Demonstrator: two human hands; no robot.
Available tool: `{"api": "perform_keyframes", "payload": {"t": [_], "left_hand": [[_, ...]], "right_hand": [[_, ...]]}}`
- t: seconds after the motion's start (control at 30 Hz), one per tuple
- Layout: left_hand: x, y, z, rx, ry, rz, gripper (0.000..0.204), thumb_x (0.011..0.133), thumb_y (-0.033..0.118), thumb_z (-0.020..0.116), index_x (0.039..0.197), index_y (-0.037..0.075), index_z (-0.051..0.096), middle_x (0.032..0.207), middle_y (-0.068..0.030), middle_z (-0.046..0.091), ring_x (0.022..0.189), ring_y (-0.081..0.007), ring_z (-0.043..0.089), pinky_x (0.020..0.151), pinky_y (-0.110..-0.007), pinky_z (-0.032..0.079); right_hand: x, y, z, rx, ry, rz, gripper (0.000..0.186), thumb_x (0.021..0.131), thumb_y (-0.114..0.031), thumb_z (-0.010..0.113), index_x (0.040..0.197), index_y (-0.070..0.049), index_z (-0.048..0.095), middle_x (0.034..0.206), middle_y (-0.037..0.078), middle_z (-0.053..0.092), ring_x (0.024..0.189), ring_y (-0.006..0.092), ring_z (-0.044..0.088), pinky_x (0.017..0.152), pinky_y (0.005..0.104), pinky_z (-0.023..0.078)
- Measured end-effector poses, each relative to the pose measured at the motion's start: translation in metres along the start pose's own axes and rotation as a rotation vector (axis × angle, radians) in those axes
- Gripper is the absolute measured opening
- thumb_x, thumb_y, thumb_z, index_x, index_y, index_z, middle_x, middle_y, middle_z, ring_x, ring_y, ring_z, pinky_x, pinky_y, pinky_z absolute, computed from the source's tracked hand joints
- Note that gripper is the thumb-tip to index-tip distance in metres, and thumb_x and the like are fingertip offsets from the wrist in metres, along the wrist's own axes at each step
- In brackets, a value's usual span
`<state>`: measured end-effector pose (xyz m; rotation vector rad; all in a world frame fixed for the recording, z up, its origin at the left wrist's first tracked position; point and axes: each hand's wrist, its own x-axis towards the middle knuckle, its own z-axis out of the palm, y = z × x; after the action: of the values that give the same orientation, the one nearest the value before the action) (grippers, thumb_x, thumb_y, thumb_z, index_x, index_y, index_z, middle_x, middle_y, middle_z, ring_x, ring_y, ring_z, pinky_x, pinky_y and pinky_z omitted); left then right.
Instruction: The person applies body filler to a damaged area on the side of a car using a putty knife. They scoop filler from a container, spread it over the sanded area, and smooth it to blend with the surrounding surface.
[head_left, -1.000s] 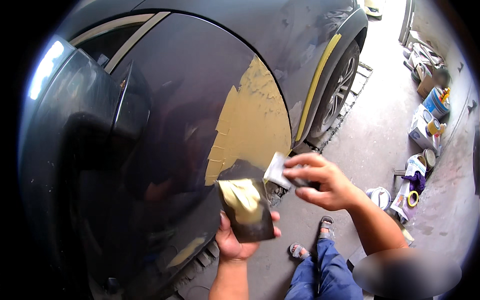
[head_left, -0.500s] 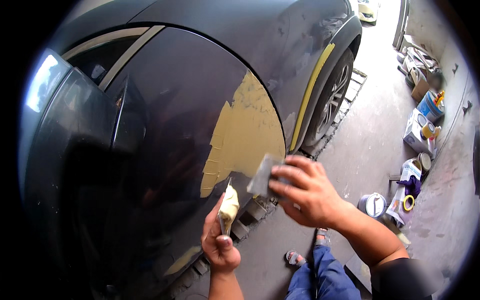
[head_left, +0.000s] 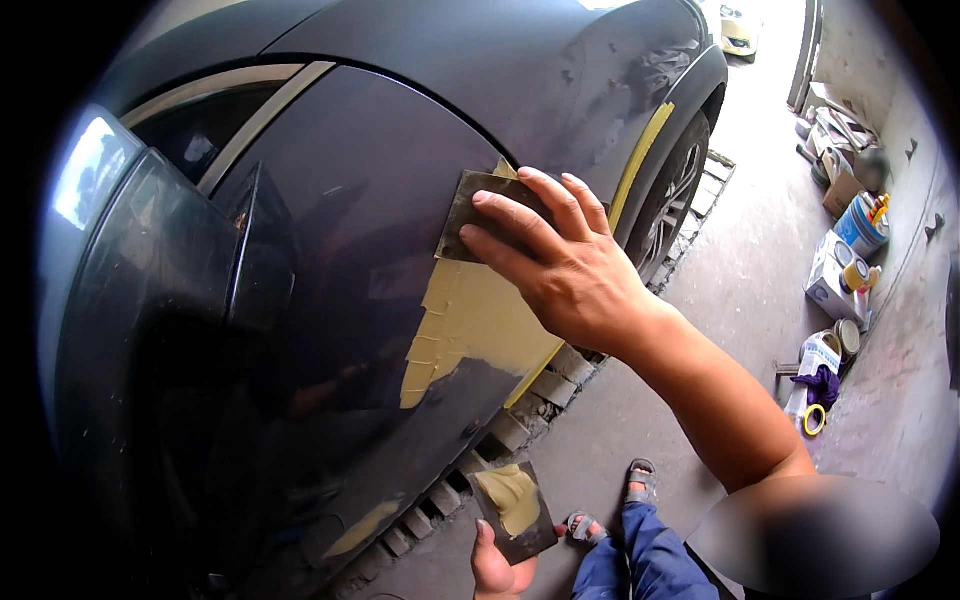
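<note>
With my right hand [head_left: 570, 255] I press a flat dark filler spreader [head_left: 480, 215] against the upper part of a yellow filler patch [head_left: 475, 310] on the dark car door [head_left: 350, 220]. Its fingers lie spread over the spreader's back, and the thumb is hidden. Low in the view, my left hand [head_left: 500, 570] grips a second dark square plate [head_left: 527, 530] by its lower edge. A lump of pale yellow filler [head_left: 513, 500] sits on that plate, which is held away from the door.
A yellow strip [head_left: 640, 160] runs along the arch above the wheel [head_left: 675, 195]. Bricks [head_left: 510, 430] line the floor beneath the car. Along the right wall stand a blue bucket [head_left: 860, 225], a white box [head_left: 828, 275], a purple cloth [head_left: 822, 385] and a yellow tape roll [head_left: 814, 420].
My right hand has moved up with its spreader from below the patch onto its upper part. My left hand has dropped lower, turning its plate so the filler faces up.
</note>
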<state>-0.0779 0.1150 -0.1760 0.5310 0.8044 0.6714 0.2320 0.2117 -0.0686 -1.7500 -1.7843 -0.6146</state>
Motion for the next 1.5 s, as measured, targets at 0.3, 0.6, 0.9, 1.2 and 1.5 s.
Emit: {"api": "perform_keyframes", "payload": {"t": [0.3, 0.6, 0.9, 1.2, 1.5], "left_hand": [[-0.004, 0.000, -0.014, -0.026, -0.008, -0.049, 0.065, 0.085, 0.060, 0.054, 0.134, 0.018, 0.045, 0.125, -0.0050, 0.055, 0.108, -0.0287, 0.055, 0.081, -0.061, 0.048], [-0.003, 0.004, -0.003, -0.018, 0.019, -0.017, 0.065, 0.084, 0.059, 0.055, 0.133, 0.017, 0.046, 0.122, -0.0058, 0.057, 0.106, -0.0291, 0.056, 0.080, -0.060, 0.049], [0.000, 0.003, -0.007, -0.025, -0.012, -0.041, 0.065, 0.084, 0.059, 0.056, 0.132, 0.017, 0.047, 0.122, -0.0068, 0.057, 0.105, -0.0299, 0.057, 0.080, -0.059, 0.050], [-0.001, 0.001, -0.010, -0.017, 0.016, -0.039, 0.065, 0.083, 0.059, 0.057, 0.131, 0.016, 0.047, 0.119, -0.0073, 0.058, 0.104, -0.0303, 0.057, 0.078, -0.060, 0.049], [-0.002, 0.001, -0.006, -0.027, 0.028, -0.031, 0.064, 0.084, 0.058, 0.057, 0.131, 0.016, 0.047, 0.118, -0.0074, 0.058, 0.102, -0.0304, 0.057, 0.077, -0.060, 0.049]], "right_hand": [[-0.015, 0.003, -0.008, -0.002, -0.022, 0.052, 0.047, 0.085, -0.012, 0.050, 0.131, -0.020, 0.055, 0.143, 0.005, 0.038, 0.135, 0.0359, 0.028, 0.109, 0.0538, 0.021], [0.001, 0.014, -0.008, -0.012, -0.036, 0.041, 0.046, 0.086, -0.012, 0.049, 0.132, -0.019, 0.054, 0.142, 0.007, 0.039, 0.134, 0.0377, 0.028, 0.109, 0.0540, 0.023], [0.021, 0.015, -0.017, -0.001, 0.019, 0.002, 0.046, 0.085, -0.012, 0.048, 0.131, -0.016, 0.054, 0.142, 0.010, 0.039, 0.132, 0.0388, 0.029, 0.107, 0.0539, 0.023], [0.002, 0.006, -0.022, 0.005, -0.027, 0.075, 0.050, 0.083, -0.011, 0.049, 0.133, -0.015, 0.052, 0.143, 0.011, 0.038, 0.133, 0.0396, 0.028, 0.109, 0.0533, 0.021], [-0.003, 0.016, -0.014, 0.013, -0.050, 0.071, 0.050, 0.084, -0.011, 0.050, 0.133, -0.017, 0.052, 0.144, 0.010, 0.037, 0.135, 0.0391, 0.026, 0.110, 0.0535, 0.020]]}}
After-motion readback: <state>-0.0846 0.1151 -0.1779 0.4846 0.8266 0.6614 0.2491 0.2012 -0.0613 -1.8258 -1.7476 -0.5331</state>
